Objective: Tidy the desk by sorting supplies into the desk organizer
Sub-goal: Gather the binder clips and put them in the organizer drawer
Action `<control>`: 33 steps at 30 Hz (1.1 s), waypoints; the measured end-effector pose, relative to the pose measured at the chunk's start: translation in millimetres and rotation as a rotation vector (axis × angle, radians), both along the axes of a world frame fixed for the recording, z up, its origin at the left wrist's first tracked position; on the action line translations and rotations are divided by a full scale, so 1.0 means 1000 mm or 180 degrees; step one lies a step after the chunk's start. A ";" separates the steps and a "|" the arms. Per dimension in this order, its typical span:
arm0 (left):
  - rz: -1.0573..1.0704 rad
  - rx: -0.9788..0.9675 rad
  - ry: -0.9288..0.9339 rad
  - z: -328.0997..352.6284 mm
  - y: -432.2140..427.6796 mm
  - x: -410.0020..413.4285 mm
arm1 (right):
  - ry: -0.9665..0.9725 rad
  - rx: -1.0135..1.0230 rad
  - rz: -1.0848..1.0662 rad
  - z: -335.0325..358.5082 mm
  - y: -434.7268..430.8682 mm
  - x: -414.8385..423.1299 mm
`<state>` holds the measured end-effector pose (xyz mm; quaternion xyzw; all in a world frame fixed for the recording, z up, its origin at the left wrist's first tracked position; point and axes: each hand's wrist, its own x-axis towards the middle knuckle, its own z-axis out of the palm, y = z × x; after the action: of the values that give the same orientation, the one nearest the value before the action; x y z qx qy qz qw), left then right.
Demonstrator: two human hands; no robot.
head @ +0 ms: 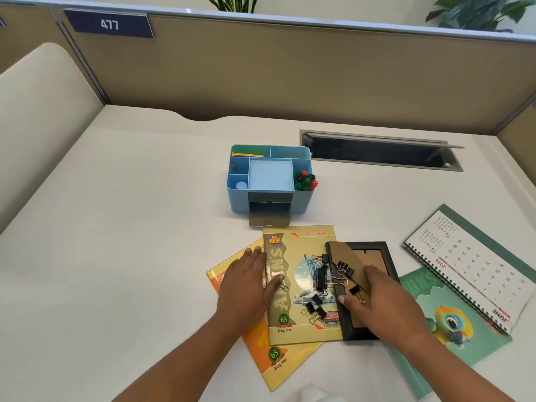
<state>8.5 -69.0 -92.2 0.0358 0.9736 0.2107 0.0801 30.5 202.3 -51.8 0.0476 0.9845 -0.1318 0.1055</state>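
Note:
A blue desk organizer stands mid-desk with its front drawer open; markers fill its right compartment and colored notes its back left. Several black binder clips lie scattered on a yellow notebook and on a black picture frame lying face down. My left hand lies flat on the notebook's left edge, thumb touching a small clip. My right hand rests flat on the frame's back, its thumb beside a clip. Neither hand grips anything.
An orange notebook lies under the yellow one. A green notebook and a spiral desk calendar lie at the right. A cable slot opens in the desk behind the organizer. Partition walls enclose the desk.

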 end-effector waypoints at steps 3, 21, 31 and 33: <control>-0.0054 -0.0102 0.0133 -0.007 0.000 0.020 | -0.0017 0.0102 0.0007 0.000 -0.001 0.004; -0.0057 -0.0350 0.0122 0.002 -0.015 0.063 | -0.0069 0.0236 -0.0049 0.006 -0.001 0.031; -0.0010 0.0091 0.0024 0.015 -0.023 0.069 | 0.0436 0.0017 -0.0005 -0.004 -0.006 0.046; 0.0016 0.0119 -0.0079 0.016 -0.020 0.070 | 0.0407 0.0038 0.0049 -0.006 -0.008 0.047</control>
<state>78.8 -89.3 -75.8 0.0322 0.9685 0.2295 0.0910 77.3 194.8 -57.6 0.0321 0.9903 -0.1279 0.0431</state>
